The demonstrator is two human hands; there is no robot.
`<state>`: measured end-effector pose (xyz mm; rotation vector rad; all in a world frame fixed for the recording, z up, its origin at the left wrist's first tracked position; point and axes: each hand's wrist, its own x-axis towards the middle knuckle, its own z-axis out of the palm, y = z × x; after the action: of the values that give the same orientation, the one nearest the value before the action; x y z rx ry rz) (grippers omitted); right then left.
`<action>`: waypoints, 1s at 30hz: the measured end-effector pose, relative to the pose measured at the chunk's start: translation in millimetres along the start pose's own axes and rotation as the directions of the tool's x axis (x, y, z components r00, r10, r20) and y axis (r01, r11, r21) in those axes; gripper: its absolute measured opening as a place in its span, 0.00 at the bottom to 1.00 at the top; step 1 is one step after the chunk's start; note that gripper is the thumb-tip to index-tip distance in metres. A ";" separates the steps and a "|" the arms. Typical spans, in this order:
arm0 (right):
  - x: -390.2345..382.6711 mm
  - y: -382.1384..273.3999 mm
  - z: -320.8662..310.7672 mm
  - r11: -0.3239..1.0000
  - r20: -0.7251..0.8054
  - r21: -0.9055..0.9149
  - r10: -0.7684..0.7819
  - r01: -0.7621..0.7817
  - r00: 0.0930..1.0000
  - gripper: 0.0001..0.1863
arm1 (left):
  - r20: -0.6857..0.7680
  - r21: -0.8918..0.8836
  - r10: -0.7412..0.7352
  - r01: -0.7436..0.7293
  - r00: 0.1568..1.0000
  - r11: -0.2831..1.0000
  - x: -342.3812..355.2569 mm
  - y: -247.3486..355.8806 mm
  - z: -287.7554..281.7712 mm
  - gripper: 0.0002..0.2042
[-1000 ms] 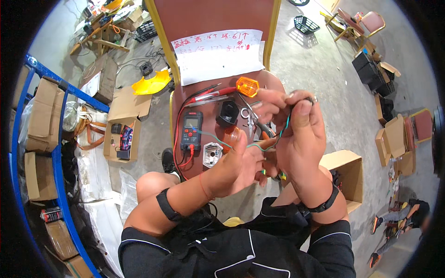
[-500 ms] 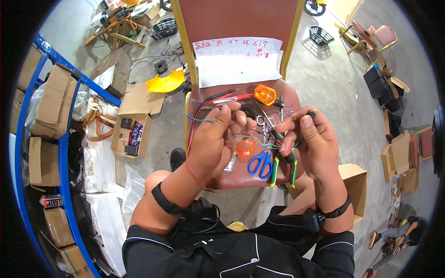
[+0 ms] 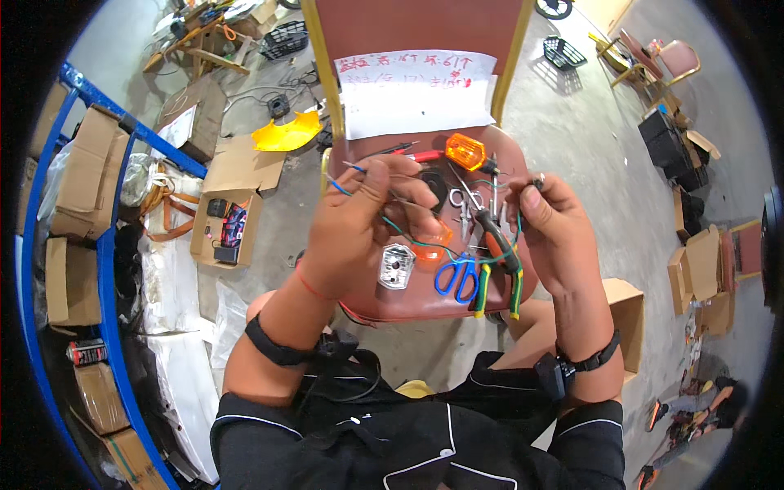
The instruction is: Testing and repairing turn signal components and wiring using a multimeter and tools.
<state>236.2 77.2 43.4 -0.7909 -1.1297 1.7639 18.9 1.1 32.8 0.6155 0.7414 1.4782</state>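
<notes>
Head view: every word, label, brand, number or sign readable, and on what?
White paper against the red-brown chair backrest: two rows of red handwriting; wording not copied here.
Red-and-black can on the blue shelf: label too small to read.
Any other lettering is too small or blurred.

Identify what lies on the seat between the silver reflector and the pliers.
In the head view, the blue scissors lie between the reflector and the pliers; the orange lens also lies between, slightly farther from the person.
</notes>
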 end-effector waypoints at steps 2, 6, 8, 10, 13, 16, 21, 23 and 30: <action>7.6 -2.3 -9.2 0.997 0.014 0.046 0.060 -0.061 0.998 0.10 | 0.000 0.046 0.029 -0.029 1.000 0.999 0.3 0.0 -2.6 0.18; 13.2 -3.0 -8.5 0.972 0.049 0.176 0.149 -0.155 0.988 0.10 | 0.142 -0.035 -0.054 0.059 0.988 0.998 -0.6 2.7 -9.8 0.17; 13.8 -4.2 -8.7 0.962 0.091 0.206 0.167 -0.182 0.982 0.11 | 0.067 0.048 -0.050 0.047 0.997 0.998 -2.7 4.2 -4.2 0.17; 12.6 -7.0 -8.7 0.958 0.102 0.218 0.166 -0.185 0.981 0.12 | 0.077 0.139 -0.091 0.080 0.993 0.987 -3.1 7.3 -7.1 0.17; 10.6 -10.0 -10.1 0.952 0.122 0.257 0.141 -0.169 0.982 0.14 | 0.067 0.205 -0.106 0.090 0.992 0.975 -1.9 5.0 -4.5 0.16; 9.2 -11.9 -12.8 0.947 0.143 0.278 0.127 -0.163 0.981 0.15 | 0.047 0.232 -0.132 0.118 0.990 0.965 0.6 2.7 -5.7 0.16; 9.0 -13.4 -10.5 0.929 0.257 0.338 0.063 -0.151 0.964 0.18 | -0.022 0.170 -0.193 0.194 0.981 0.966 4.1 2.4 -13.8 0.14; 7.6 -17.7 -1.9 0.941 0.226 0.325 0.019 -0.094 0.974 0.18 | 0.034 0.097 -0.119 0.115 0.992 0.989 4.6 -0.3 -13.9 0.13; 5.9 -20.7 -3.4 0.959 0.133 0.273 -0.119 0.079 0.984 0.11 | -0.084 0.911 0.738 -0.247 0.670 0.329 9.0 4.6 -12.5 0.30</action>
<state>243.4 88.1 60.8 -0.4385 -0.9806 1.8641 6.0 9.2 27.6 1.3682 1.9206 1.8433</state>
